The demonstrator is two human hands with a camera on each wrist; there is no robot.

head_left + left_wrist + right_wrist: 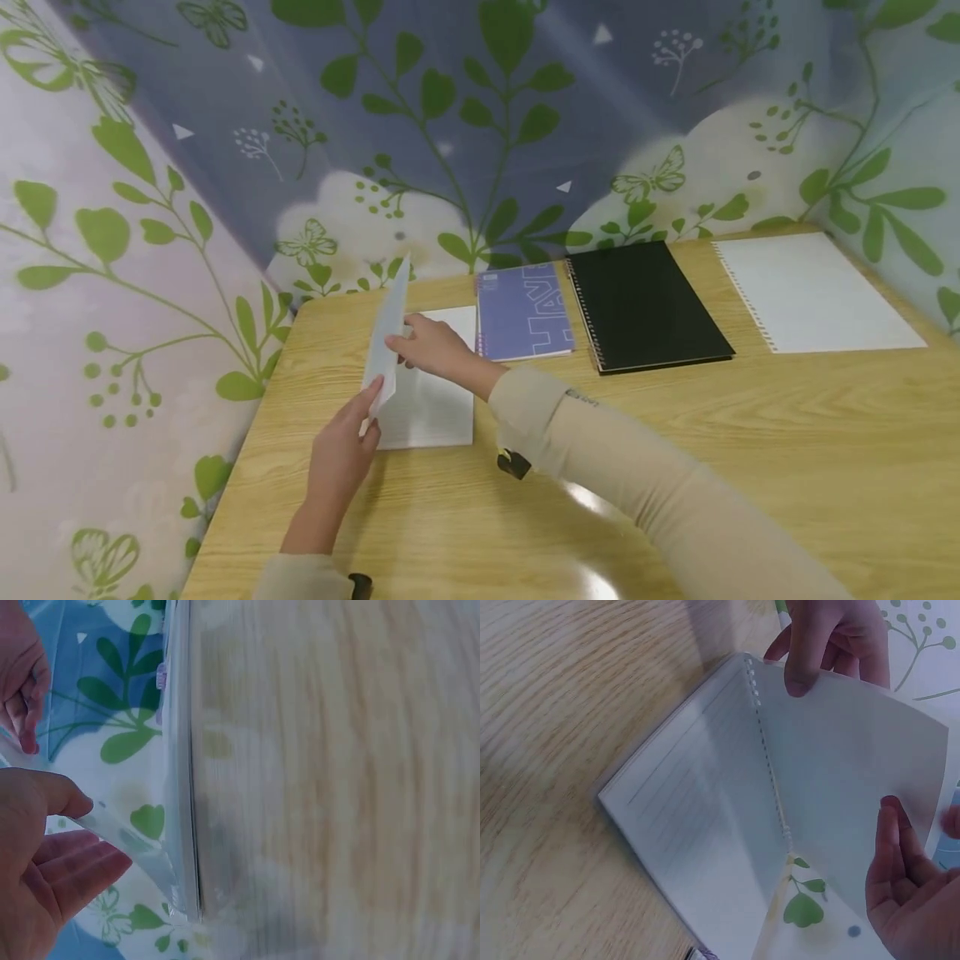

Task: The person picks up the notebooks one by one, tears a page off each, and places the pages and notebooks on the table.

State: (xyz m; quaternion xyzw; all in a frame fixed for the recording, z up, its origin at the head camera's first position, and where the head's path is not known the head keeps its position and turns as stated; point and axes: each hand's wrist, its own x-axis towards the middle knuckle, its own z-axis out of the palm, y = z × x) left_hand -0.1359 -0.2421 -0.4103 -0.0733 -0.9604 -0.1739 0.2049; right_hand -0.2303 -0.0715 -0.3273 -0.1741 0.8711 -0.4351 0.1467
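Note:
A spiral-bound notebook (pixel 435 417) lies open at the table's left, its faintly ruled page (pixel 697 787) facing up. One pale, thin sheet (pixel 386 342) of it stands raised from the binding, slightly bowed in the right wrist view. My left hand (pixel 341 450) pinches that sheet near its close edge, thumb on one face and fingers behind, as the left wrist view shows of the hand (pixel 37 855). Farther up the same sheet, my right hand (pixel 438 346) holds it near the free edge between thumb and fingers. The notebook's far corner is partly hidden by the sheet.
A purple notebook (pixel 517 312) lies just right of the open one. Beyond it are a black spiral notebook (pixel 648 304) and a white notebook (pixel 817 292) with holes along its left edge. Patterned cloth (pixel 480 125) hangs behind the wooden table (pixel 750 467).

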